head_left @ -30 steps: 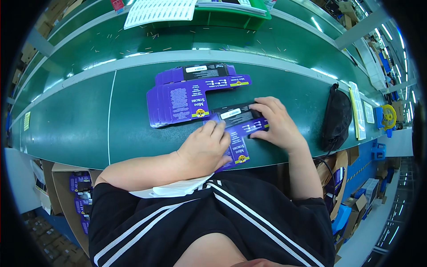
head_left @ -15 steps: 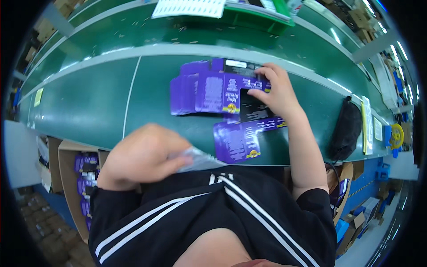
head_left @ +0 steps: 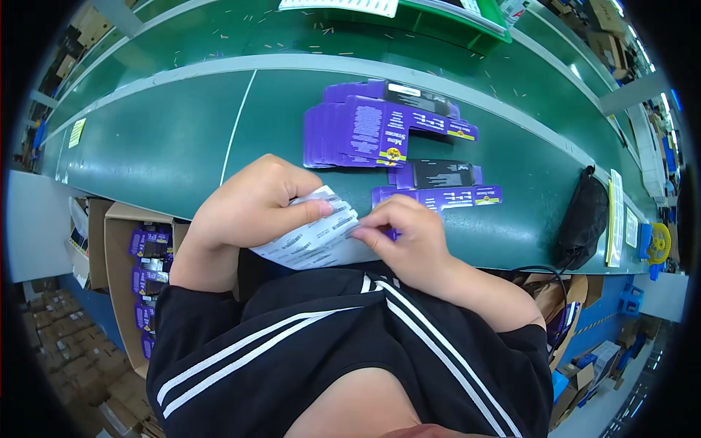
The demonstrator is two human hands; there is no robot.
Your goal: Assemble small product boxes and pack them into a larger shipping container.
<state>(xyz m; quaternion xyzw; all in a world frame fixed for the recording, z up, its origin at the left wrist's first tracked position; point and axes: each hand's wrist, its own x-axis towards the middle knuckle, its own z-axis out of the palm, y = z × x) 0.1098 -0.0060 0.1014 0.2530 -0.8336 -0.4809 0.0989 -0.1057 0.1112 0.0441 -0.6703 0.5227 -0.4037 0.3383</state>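
My left hand point(head_left: 244, 212) grips a white sheet of labels point(head_left: 314, 237) above my lap, thumb on top. My right hand point(head_left: 401, 237) pinches the sheet's right edge with its fingertips. Just beyond my right hand a single flat purple carton point(head_left: 438, 186) with a black panel lies on the green belt point(head_left: 161, 139). Further back sits a stack of flat purple cartons point(head_left: 372, 128).
A black pouch point(head_left: 584, 219) rests on the belt at the right, next to white papers point(head_left: 617, 219). A cardboard box point(head_left: 120, 263) with purple packs stands on the floor at my left. A green tray point(head_left: 438, 18) sits on the far shelf.
My left hand has lifted the label sheet from my lap side toward the middle. My right hand left the carton stack and came back to the sheet's edge.
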